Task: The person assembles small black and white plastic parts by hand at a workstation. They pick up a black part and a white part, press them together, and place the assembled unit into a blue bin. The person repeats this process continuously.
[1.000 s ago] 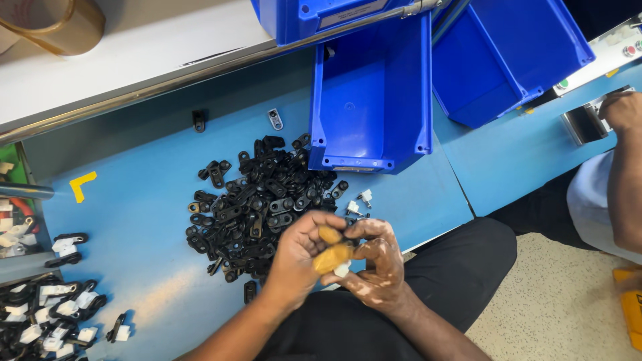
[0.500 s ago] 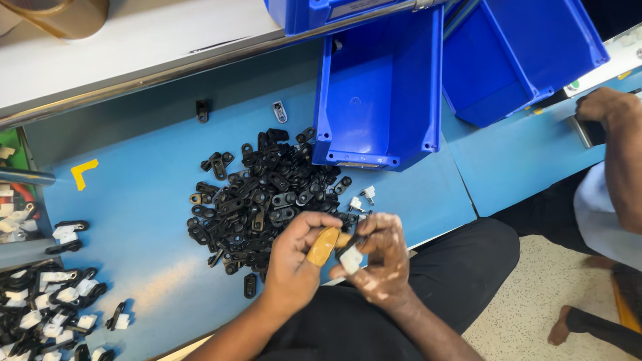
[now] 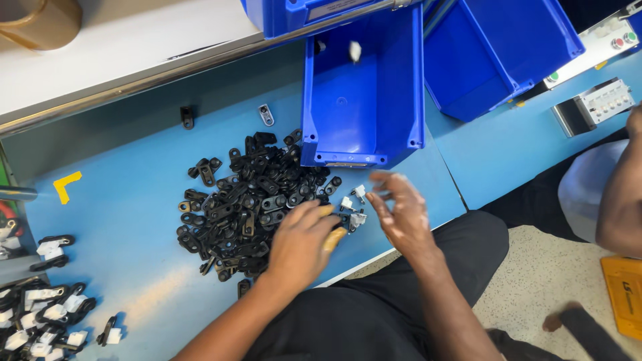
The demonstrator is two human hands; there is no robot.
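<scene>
My left hand [image 3: 304,241], with tan covers on two fingertips, lies palm down at the right edge of a heap of small black plastic parts [image 3: 244,200] on the blue table. Its fingers curl over the parts, and I cannot tell whether they grip one. My right hand [image 3: 401,210] hovers just right of it, blurred, fingers spread and empty. A few small white clips [image 3: 351,200] lie between the hands. A small white piece [image 3: 354,50] shows blurred inside the open blue bin [image 3: 361,144] beyond the hands.
A second blue bin [image 3: 501,60] stands to the right. A grey boxed device [image 3: 598,103] and another person's arm [image 3: 622,194] are at the far right. Black-and-white assembled parts [image 3: 40,314] lie at the lower left. A yellow corner mark [image 3: 67,186] is on the table.
My hands were together over a small part near the table's edge. The right hand has since opened and swung toward the bin, where a white piece now shows. The left hand reached onto the heap.
</scene>
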